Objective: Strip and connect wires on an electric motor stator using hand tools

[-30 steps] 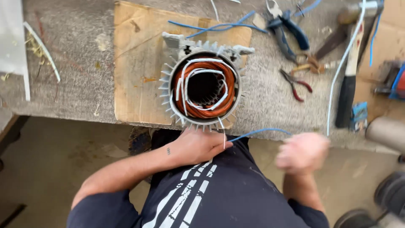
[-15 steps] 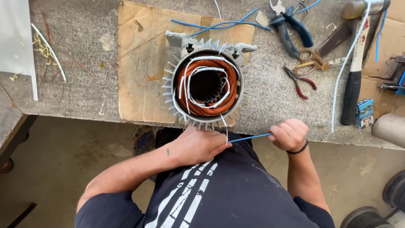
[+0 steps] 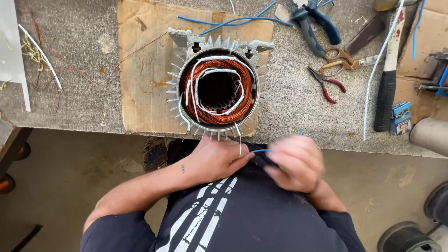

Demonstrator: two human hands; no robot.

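Observation:
A finned metal motor stator [image 3: 217, 91] with copper windings and white insulating strips stands on a cardboard sheet [image 3: 144, 70] at the bench's front edge. My left hand [image 3: 217, 158] is just below it, pinching a thin white lead that hangs from the winding. My right hand [image 3: 296, 161], blurred by motion, is close beside the left and grips a thin blue sleeve [image 3: 259, 150] that runs between the two hands.
On the bench to the right lie blue-handled pliers [image 3: 317, 23], scissors [image 3: 343, 59], small red-handled cutters [image 3: 326, 84], a black-handled hammer [image 3: 388, 88], a white cord and a small blue box [image 3: 400, 116]. Blue tubing pieces lie behind the stator. Wire scraps lie far left.
My right hand has moved left toward my left hand, so the stretch of blue sleeve between them is shorter. The left hand stayed below the stator.

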